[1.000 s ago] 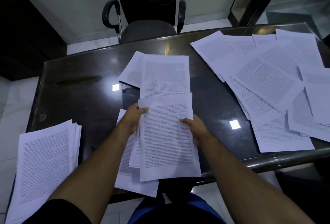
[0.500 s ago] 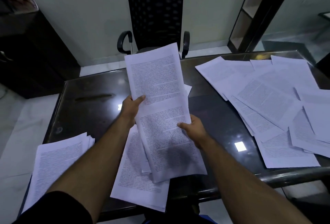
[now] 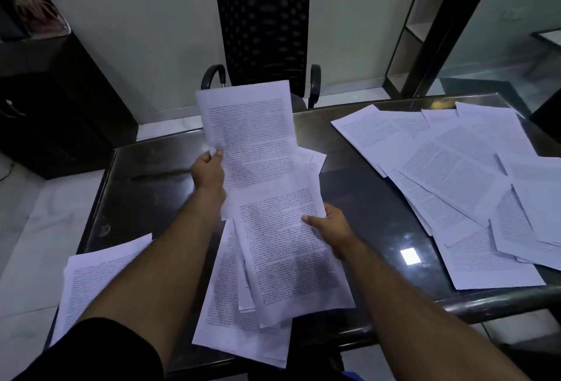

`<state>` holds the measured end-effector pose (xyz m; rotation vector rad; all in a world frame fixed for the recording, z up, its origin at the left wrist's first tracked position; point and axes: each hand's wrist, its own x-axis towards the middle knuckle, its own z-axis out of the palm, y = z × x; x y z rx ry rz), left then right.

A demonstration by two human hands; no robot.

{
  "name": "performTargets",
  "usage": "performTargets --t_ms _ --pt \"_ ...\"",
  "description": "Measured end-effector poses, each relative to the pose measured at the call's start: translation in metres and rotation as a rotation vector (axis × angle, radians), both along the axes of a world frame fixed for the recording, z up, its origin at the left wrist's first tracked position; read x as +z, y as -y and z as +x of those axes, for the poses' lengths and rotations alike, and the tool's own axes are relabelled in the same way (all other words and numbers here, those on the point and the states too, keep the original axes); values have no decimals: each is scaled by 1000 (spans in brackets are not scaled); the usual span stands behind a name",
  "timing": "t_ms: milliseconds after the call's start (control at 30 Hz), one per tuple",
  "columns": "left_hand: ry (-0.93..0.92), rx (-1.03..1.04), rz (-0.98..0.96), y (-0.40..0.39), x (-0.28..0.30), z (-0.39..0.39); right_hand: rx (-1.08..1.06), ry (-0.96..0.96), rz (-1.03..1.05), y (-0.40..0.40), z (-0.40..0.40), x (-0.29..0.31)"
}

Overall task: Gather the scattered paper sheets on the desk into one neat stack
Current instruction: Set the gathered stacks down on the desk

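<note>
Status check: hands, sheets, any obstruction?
Left hand and right hand grip lifted sheets. Stack at left edge. Loose sheets cover right side. No obstruction.

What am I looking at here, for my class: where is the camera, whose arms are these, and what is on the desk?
The camera sits on a person's head, looking down at their own bare arms; no machine is involved. The left hand pinches a raised white printed sheet. The right hand grips the edge of another printed page lying over a loose pile. On the dark glossy desk lie scattered white sheets at right and a paper stack at left. A black mesh office chair stands behind.
</note>
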<state>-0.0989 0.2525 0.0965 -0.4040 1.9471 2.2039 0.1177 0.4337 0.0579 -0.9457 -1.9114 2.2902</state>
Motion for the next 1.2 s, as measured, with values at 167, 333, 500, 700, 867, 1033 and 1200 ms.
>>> performTargets --t_ms 167,333,500,700,867,1033,1200 --pt "-277 79 -472 20 9 -10 -242 153 193 -7 -7 -11" --pt "-651 -179 -811 29 26 5 -344 282 472 1 -25 2" --pt "-760 -300 -788 33 64 18 -424 313 555 28 -42 17" --pt "-249 -440 -580 47 67 10 -417 -54 160 61 -50 32" --pt "-28 -446 -375 72 39 27 -267 -118 -66 80 -51 46" --pt "28 -471 -311 88 20 32 -197 -134 -248 88 -52 56" --pt "42 -487 -311 101 15 35 -29 -69 -297 101 -54 51"
